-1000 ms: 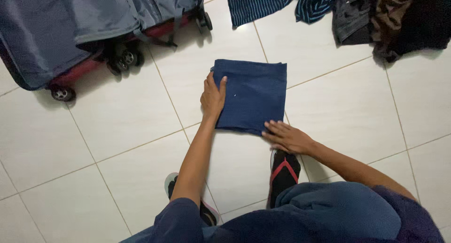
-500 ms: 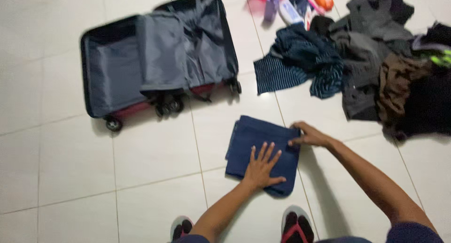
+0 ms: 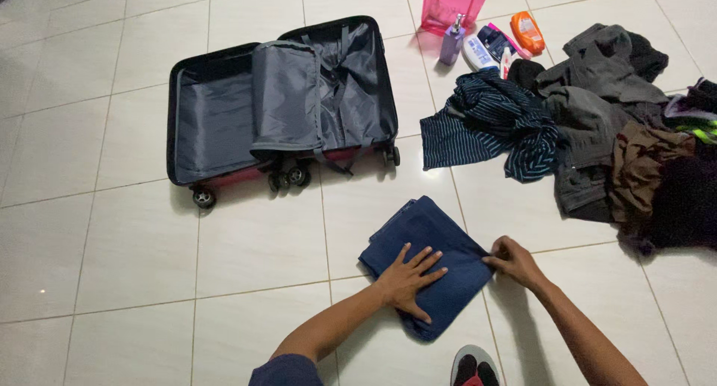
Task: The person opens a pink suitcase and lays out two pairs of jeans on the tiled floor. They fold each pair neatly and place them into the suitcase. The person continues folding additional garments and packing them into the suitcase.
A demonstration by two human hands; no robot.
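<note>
Both bare forearms reached forward from the bottom of the view, coming closer together toward the hands. The left hand [image 3: 407,280] lay palm down with its fingers [image 3: 427,260] spread and pointing up and to the right, the wrist straight in line with the forearm. The right hand [image 3: 514,260] sat just to the right of it, knuckles up, its fingers curled in a pinch at the fingertips, the arm angling in from the lower right corner.

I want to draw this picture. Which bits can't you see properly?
Head view:
- Blue folded cloth: partly covered by the left hand.
- Shoe: cut off by the bottom edge.
- Clothes pile: cut off by the right edge.
- Pink bag: cut off by the top edge.
</note>
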